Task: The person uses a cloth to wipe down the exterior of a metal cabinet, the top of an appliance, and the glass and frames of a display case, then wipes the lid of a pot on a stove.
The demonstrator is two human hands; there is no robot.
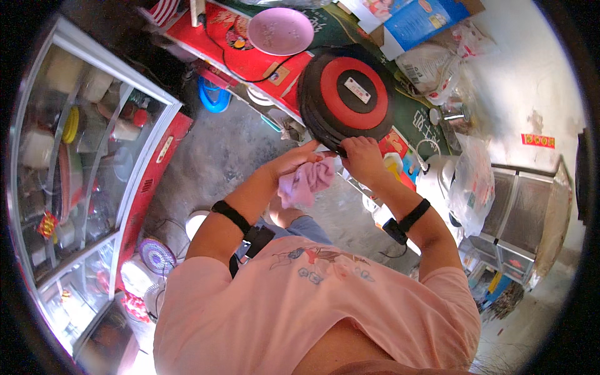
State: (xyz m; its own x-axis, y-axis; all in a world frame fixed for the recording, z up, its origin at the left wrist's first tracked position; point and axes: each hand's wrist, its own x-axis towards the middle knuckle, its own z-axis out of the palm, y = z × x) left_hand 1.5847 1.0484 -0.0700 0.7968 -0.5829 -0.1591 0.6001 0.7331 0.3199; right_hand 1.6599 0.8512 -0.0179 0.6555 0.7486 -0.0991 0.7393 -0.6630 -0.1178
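A round black and red electric appliance (355, 93), perhaps an electric griddle, stands at the near edge of the covered table, a pale label plate on its lid. My left hand (300, 159) holds a pink cloth (307, 182), with a finger reaching to the appliance's near rim. My right hand (361, 153) grips the same rim at its handle area, fingers bent over the edge. Behind and to the left lies a pink bowl (280, 32) with small bits inside. A black cable (248, 80) runs over the table beside it.
A blue box (424, 21), plastic bags (429, 68) and a glass jar (454, 112) stand along the wall. At right is a white appliance (433, 176) under a plastic bag. A glass-door fridge (98, 154) stands at left. A blue plastic item (213, 96) lies below the table.
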